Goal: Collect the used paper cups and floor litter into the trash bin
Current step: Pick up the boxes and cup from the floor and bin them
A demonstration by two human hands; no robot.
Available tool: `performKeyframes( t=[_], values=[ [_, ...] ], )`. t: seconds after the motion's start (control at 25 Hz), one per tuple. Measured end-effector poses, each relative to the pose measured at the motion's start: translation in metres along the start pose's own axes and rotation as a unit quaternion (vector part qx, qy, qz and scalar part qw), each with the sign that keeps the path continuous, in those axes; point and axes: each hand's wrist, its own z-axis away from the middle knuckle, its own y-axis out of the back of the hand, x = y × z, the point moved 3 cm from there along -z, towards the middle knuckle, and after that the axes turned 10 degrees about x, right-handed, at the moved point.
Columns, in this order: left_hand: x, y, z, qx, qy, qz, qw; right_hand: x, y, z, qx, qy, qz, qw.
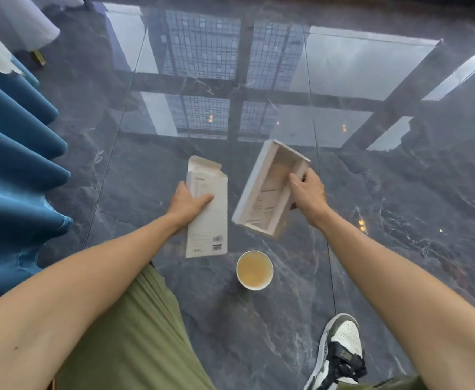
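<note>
Paper cup (254,270) stands near on floor (399,220); left hand (187,202) fingers clamped on barcode-printed flat box (208,212), text unreadable; right hand (309,194) fingers clamped on open tray box (267,190).

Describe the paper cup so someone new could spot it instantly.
Start from the dark glossy floor, then the spot between the green-clad knee and the sneaker. The cup stands there upright, just nearer than both hands. It is the only round item; the neighbouring white boxes are rectangular.

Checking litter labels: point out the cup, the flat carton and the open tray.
cup (254,270): head view, inside bottom.
flat carton (212,220): head view, printed face.
open tray (264,192): head view, inner floor.
</note>
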Motion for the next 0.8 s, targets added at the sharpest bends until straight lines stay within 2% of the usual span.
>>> performKeyframes(
  t=[0.16, 0.28, 0.36, 0.48, 0.68, 0.8],
  values=[
    [0.012, 0.0, 0.01, -0.041, 0.048, 0.175, 0.983, -0.013, -0.042, 0.029, -0.071, 0.008, -0.002, 0.997],
    [-0.007, 0.001, 0.019, -0.122, 0.104, 0.204, 0.966, -0.008, -0.068, 0.045, -0.086, 0.034, 0.067, 0.994],
    [-0.017, 0.0, 0.023, -0.199, 0.095, 0.208, 0.953, 0.0, -0.08, 0.053, -0.091, 0.026, 0.082, 0.992],
    [-0.02, 0.001, 0.02, -0.247, 0.075, 0.238, 0.936, 0.008, -0.091, 0.064, -0.104, 0.017, 0.065, 0.992],
    [-0.023, 0.003, 0.015, -0.211, 0.075, 0.277, 0.934, 0.008, -0.075, 0.075, -0.122, -0.005, -0.041, 0.992],
    [-0.022, 0.002, 0.011, -0.155, 0.088, 0.303, 0.936, 0.03, -0.052, 0.085, -0.052, 0.019, -0.061, 0.997]
  ],
)
